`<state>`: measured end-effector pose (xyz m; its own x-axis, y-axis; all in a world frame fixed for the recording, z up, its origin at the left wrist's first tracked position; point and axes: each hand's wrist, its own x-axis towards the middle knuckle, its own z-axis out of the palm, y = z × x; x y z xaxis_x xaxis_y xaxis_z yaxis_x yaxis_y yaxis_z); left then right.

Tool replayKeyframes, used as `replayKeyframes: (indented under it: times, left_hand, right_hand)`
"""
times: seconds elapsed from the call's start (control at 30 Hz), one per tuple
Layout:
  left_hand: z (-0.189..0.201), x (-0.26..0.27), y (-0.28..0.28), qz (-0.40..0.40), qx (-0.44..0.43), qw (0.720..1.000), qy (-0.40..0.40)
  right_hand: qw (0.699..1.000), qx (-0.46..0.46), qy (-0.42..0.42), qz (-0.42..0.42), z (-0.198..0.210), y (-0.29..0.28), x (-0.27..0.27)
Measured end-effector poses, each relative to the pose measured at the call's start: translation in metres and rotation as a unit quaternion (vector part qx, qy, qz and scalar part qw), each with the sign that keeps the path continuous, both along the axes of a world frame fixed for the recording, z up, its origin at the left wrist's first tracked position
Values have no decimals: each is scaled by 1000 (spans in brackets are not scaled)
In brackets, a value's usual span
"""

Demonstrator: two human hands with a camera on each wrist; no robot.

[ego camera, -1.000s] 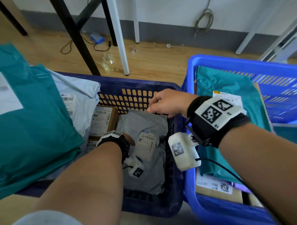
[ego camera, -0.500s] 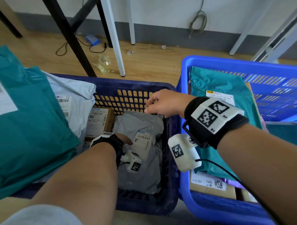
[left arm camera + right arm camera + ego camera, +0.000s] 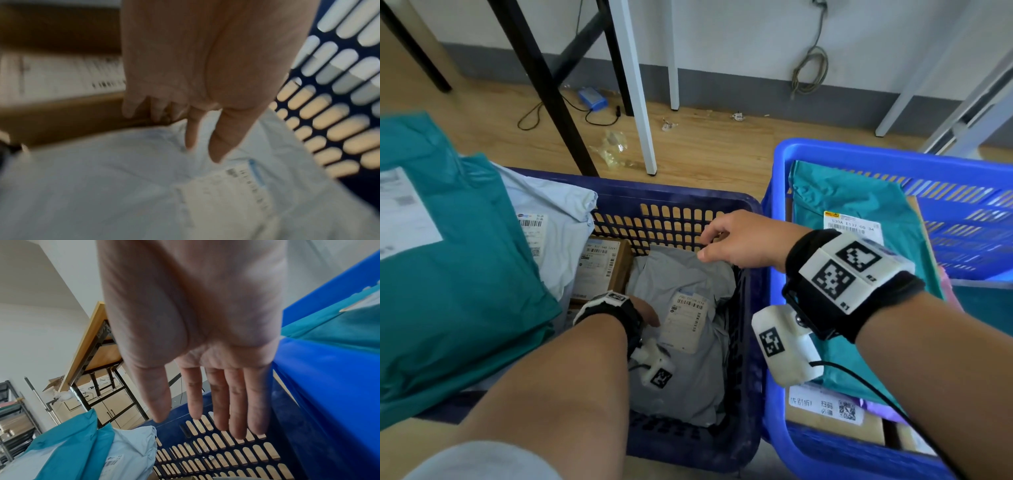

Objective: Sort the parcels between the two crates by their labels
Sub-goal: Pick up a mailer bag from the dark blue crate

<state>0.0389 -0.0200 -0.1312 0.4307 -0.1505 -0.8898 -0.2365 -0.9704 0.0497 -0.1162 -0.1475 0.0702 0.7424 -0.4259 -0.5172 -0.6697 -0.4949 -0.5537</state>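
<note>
A grey parcel [image 3: 678,281] with a white label lies in the right part of the dark blue crate [image 3: 688,202]. My left hand [image 3: 649,313] reaches down onto it beside the label. In the left wrist view the left hand [image 3: 202,152] pinches a fold of the grey parcel [image 3: 102,186] between thumb and index finger, the other fingers curled. My right hand [image 3: 722,240] hovers over the parcel's far edge by the crate's back wall. Its fingers [image 3: 236,426] are straight and hold nothing. The bright blue crate [image 3: 859,154] stands to the right.
The dark crate also holds a cardboard box [image 3: 599,263], a pale blue parcel [image 3: 551,212] and a big teal parcel [image 3: 448,274] on the left. A teal parcel [image 3: 859,205] and cardboard boxes fill the bright blue crate. Table legs stand on the wooden floor behind.
Hardly anything differs. My left hand stays on the grey parcel by its label, and my right hand keeps hovering over the parcel's far edge.
</note>
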Motion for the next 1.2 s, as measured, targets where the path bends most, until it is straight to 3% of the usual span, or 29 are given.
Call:
replayKeyframes:
  times: [0.1,0.27,0.43,0.57,0.7,0.83,1.03,1.1,1.2]
  left_hand:
    - [2,0,-11,39,-12,999,16]
    - [-15,8,-18,33,4,999,1]
    - [-22,5,-14,-31,48,998,11]
    - [-7,-5,-17,-67,14,997,-47]
    - [9,-10,-26,-30,-50,996,-61]
    - [53,-20,-26,-6,-101,994,-33]
    - [115,-22,-10,-94,-131,985,-54]
    - [143,-25,0,-88,-136,986,-48]
    - [177,-25,17,-55,-179,975,-122]
  right_hand:
    - [1000,0,-6,-7,0,-2,-1]
    - [1000,-1,-4,-5,-8,-3,2]
    - [1000,-5,-5,-6,-13,-4,3]
    - [1000,4,-11,-12,-15,-6,4]
    - [1000,-4,-16,-8,-14,-3,0]
    - [1000,-23,-21,4,-3,2,-8]
    - [998,-12,-54,-29,26,8,-28]
    - [997,1,-64,-39,35,11,-37]
    - [993,15,-90,-77,49,17,-52]
